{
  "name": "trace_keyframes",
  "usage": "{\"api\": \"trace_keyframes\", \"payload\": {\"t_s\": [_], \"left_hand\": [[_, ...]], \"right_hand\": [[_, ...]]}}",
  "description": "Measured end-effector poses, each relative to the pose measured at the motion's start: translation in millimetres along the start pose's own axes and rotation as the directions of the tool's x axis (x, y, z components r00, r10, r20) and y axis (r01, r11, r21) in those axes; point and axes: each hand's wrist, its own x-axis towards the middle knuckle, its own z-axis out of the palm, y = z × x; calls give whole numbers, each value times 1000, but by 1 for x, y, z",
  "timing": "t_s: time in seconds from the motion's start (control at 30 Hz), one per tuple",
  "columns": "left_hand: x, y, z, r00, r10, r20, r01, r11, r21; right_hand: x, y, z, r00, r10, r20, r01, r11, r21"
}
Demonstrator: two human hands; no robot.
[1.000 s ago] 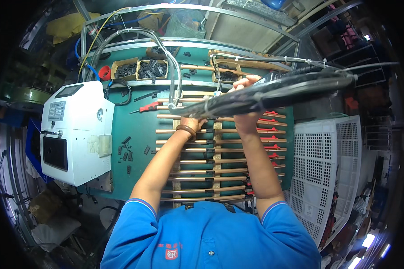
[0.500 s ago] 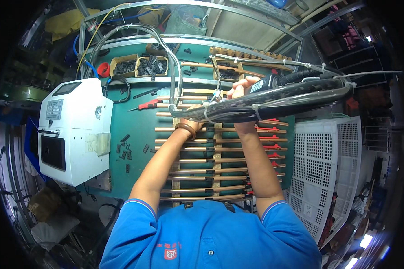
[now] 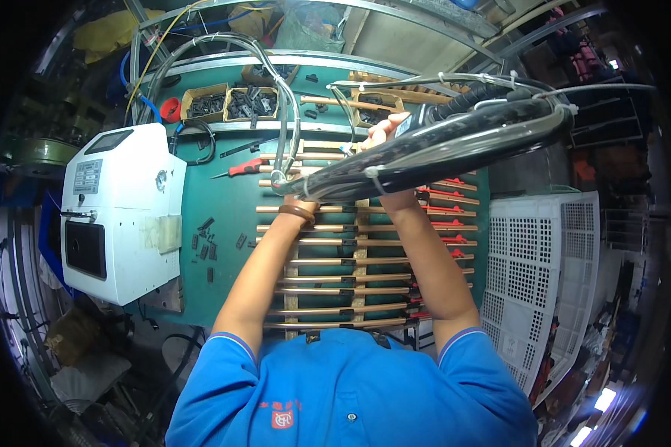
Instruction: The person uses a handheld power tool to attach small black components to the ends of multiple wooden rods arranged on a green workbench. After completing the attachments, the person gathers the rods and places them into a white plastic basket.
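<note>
My right grip point(image 3: 382, 132), clamped on a black tool point(image 3: 424, 115), has shifted left; cables point(image 3: 440, 155) obscure left grip point(image 3: 301, 202), state undeterminable.

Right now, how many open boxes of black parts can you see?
4: a left box, a middle box beside it, a back box behind that, and a right box beyond the cable bundle. More may be hidden behind the cable bundle.

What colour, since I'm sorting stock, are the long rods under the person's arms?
The rods are copper-coloured, seen best in the head view.
</note>
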Motion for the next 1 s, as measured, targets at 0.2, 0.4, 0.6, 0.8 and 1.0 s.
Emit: {"api": "trace_keyframes", "payload": {"t_s": [0.2, 0.4, 0.6, 0.8, 1.0], "left_hand": [[0, 19, -19, 999, -35, 24, 35, 999, 19], [5, 30, -29, 997, -81, 20, 82, 911, -405], [6, 26, -27, 992, -90, 86, 102, 984, -146], [8, 12, -16, 1000, -3, 17, 6, 982, -188], [7, -3, -1, 997, 70, -25, -73, 984, -162]], "right_hand": [[-3, 24, -10, 972, -216, 94, 236, 903, -359], [-9, 20, -4, 964, 253, -75, -211, 910, 357], [-15, 15, -2, 995, -65, 70, 74, 988, -136], [-21, 20, -8, 976, -137, 167, 166, 970, -176], [-22, 28, -18, 983, -27, 180, 60, 982, -178]]}}
